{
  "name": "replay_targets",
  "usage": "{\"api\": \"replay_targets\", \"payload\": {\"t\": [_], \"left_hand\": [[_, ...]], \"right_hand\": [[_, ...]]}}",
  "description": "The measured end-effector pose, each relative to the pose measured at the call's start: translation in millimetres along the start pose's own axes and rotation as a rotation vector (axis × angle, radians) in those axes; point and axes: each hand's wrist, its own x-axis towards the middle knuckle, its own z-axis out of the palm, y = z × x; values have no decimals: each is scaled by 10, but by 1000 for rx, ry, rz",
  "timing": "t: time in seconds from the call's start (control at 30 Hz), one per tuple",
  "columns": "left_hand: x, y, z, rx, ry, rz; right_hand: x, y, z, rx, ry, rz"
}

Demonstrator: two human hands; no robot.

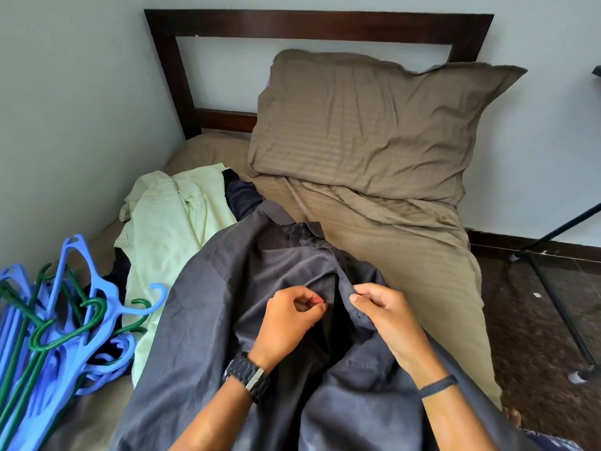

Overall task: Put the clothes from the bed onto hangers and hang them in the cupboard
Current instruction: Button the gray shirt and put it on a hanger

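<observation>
Across the bed (406,249), with its brown sheet and a big brown pillow (367,131) propped at the dark headboard (318,24), the clothes were all off hangers. Largest among them was a dark grey shirt (201,320), spread over the near part of the mattress with its collar pointing toward the pillow. Beside it, toward the wall, lay a pale green garment (169,222), crumpled, with something dark navy (242,196) showing from under it. A heap of blue and green hangers (65,314) sat at the near left edge of the bed, none of them inside a garment.

Both hands worked at the front opening of the grey shirt. The right hand (387,317) pinched the edge of the placket between thumb and fingers. The left hand (289,317), a watch on its wrist, had its fingers curled close at the opposite edge; whether cloth or a button was between them could not be made out.

Judged from this, the task was barely begun: no hanger loaded, the cupboard out of view, and at least three garments left to hang.
</observation>
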Motion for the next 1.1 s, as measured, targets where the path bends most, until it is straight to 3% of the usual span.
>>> {"api": "replay_targets", "payload": {"t": [0.13, 0.3, 0.47, 0.6, 0.73, 0.83, 0.9, 1.0, 1.1], "left_hand": [[-140, 123, 61, -225, -21, -59], [-237, 235, 115, -324, -34, -64], [-308, 288, 136, -356, -72, -70], [-370, 302, 143, -283, -162, -92], [-420, 287, 165, -302, -162, -114], [-449, 290, 186, -347, -178, -147], [-471, 294, 201, -337, -220, -167], [-501, 288, 231, -298, -283, -188], [-528, 282, 266, -306, -267, -214]], "right_hand": [[-104, -93, 13, 77, -27, 2], [-180, -127, -27, 88, -10, -16], [-250, -121, -118, -32, -207, 12], [-296, -115, -143, -151, -108, -12], [-347, -84, -148, -91, 36, -6], [-412, -60, -188, -100, -31, 32], [-471, -7, -210, -253, -94, 38], [-547, 23, -218, -501, 4, -27], [-598, -20, -220, -449, 90, -51]]}}
